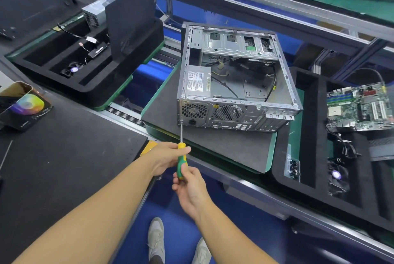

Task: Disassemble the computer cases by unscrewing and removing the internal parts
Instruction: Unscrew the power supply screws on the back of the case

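- Screwdriver tip meets the computer case at its rear corner, toward the left edge of the pad, probably on a power supply screw.
- Left hand pinches the handle's top to steady it; right hand wraps its fingers round the end to turn.

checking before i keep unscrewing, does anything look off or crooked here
Nothing spilled or broken. The computer case sits skewed on its grey pad, right rear corner apparently past the pad's edge. The left hand and right hand grip the screwdriver, tip at the rear panel.
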A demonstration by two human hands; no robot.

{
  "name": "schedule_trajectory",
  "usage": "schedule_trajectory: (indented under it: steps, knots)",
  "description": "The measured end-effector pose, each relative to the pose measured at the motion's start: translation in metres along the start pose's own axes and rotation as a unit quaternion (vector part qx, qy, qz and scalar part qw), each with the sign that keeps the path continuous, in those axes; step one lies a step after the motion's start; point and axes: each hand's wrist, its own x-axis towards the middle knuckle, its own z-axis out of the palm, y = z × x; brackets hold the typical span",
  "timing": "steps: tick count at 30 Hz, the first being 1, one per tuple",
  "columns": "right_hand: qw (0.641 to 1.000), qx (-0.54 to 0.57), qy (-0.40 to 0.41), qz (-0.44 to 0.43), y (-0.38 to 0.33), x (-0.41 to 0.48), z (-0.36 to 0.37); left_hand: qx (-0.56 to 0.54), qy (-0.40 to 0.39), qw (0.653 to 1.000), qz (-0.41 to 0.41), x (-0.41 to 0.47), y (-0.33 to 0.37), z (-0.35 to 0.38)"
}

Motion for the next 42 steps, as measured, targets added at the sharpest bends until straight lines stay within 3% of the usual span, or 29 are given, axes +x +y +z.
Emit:
schedule_trajectory:
  steps: [9, 17, 23, 27, 34, 42]
  knots:
    - [0.995, 0.072, -0.042, 0.060, -0.007, -0.003, 0.005, -0.044, 0.035, 0.998, 0.010, -0.002, -0.001, -0.001]
    - [0.999, 0.048, -0.013, -0.001, -0.002, -0.001, 0.008, 0.005, 0.033, 0.999, 0.007, -0.002, -0.001, 0.003]
    - [0.993, 0.102, -0.040, 0.040, -0.007, -0.001, 0.011, -0.042, 0.037, 0.998, 0.017, 0.000, -0.003, -0.005]
    - [0.994, 0.099, -0.011, 0.038, -0.009, 0.003, 0.010, -0.055, 0.017, 0.998, -0.003, 0.004, 0.003, -0.009]
    - [0.999, 0.042, 0.015, -0.005, -0.012, 0.007, 0.007, -0.104, 0.150, 0.983, 0.036, 0.043, 0.040, 0.007]
    - [0.999, -0.036, 0.027, -0.009, -0.029, 0.001, 0.004, -0.159, 0.182, 0.970, 0.007, 0.064, 0.040, 0.010]
